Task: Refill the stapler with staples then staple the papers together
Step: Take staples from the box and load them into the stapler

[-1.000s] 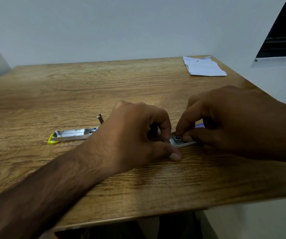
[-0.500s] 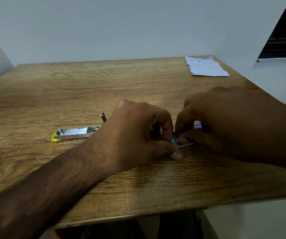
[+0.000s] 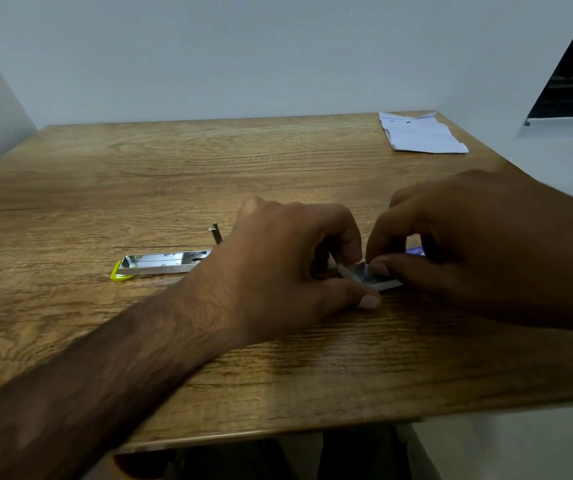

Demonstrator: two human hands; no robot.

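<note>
Resting on the wooden surface (image 3: 209, 161), both hands are working close together near its middle. In the head view, the left hand (image 3: 288, 261) is lying knuckles up, its thumb stretching flat along the wood and its grip curling shut around one end of the opened stapler (image 3: 160, 264). The stapler's open metal channel is lying flat and pointing away to the left, ending in a yellow-green tip, and a small metal piece is sticking up just behind it beside the left wrist. The right hand (image 3: 479, 251) is bending over the other end, its thumb and forefinger pinching down onto a small silvery part (image 3: 368, 275) between the two hands; whether that is a strip of staples or part of the stapler I cannot tell. A sliver of something purple (image 3: 415, 251) is peeking out under the right fingers. The papers (image 3: 420, 135), white and folded, are sitting well apart at the far right corner, touched by neither hand.
</note>
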